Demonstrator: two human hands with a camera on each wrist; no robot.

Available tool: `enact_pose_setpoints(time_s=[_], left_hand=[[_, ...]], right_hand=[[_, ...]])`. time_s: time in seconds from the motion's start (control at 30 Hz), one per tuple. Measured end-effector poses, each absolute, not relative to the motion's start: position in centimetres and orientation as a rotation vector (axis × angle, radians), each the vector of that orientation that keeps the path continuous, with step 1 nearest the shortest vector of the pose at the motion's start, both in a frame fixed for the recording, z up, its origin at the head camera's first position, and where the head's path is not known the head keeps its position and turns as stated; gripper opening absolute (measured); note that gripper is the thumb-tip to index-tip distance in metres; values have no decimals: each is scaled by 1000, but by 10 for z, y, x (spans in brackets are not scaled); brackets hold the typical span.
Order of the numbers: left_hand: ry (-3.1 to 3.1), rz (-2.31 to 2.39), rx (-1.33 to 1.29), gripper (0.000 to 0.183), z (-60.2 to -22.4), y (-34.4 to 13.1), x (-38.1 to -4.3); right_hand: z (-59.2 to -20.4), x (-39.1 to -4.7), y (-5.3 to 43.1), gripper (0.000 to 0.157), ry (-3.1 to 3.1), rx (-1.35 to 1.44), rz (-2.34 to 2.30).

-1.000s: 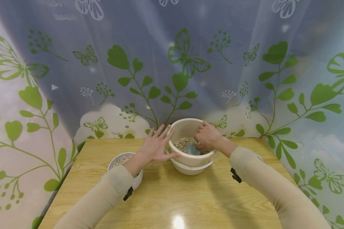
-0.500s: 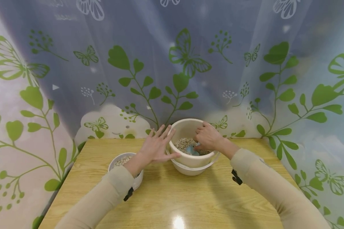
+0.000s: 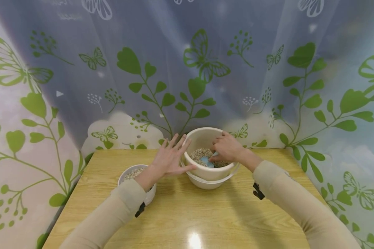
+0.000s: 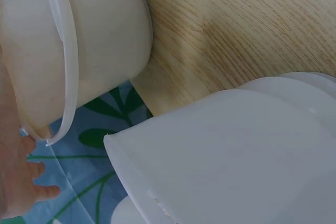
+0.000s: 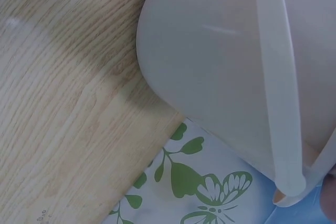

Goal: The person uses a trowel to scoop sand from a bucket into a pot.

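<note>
A cream bucket [image 3: 209,174] stands near the back of the table, part filled with small pale-brown grains [image 3: 201,153]. Inside it my right hand [image 3: 226,148] grips a light blue scoop [image 3: 207,161], whose handle is mostly covered by the fingers. My left hand [image 3: 171,159] lies against the bucket's left side, fingers straight and spread, thumb along the front rim. The bucket's white carrying handle [image 4: 70,61] hangs down around its outside. To the left, partly hidden under my left forearm, is a smaller white container [image 3: 151,197] with similar grains in it.
The wooden table [image 3: 187,214] extends toward me in front of the bucket. Behind it hangs a blue curtain [image 3: 162,41] printed with green leaves and butterflies, close to the back edge. Both wrists carry dark straps.
The scoop has shifted slightly left in the grains, and a little of it now shows above my right fingers. My left hand stays in place at the bucket.
</note>
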State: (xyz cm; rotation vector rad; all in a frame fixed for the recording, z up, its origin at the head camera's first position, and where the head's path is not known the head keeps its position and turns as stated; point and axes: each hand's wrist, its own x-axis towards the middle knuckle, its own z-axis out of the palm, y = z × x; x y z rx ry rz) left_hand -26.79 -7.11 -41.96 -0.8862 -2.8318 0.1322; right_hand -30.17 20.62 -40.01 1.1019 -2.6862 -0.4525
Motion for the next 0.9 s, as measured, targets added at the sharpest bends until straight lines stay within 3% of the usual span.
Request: enact_pose_setpoints(time_s=[0.9], left_hand=[[-2821,145,-884,111,-421,-71,-269]], right_hand=[[-389,-299,216,45,-2818,1066,-254]])
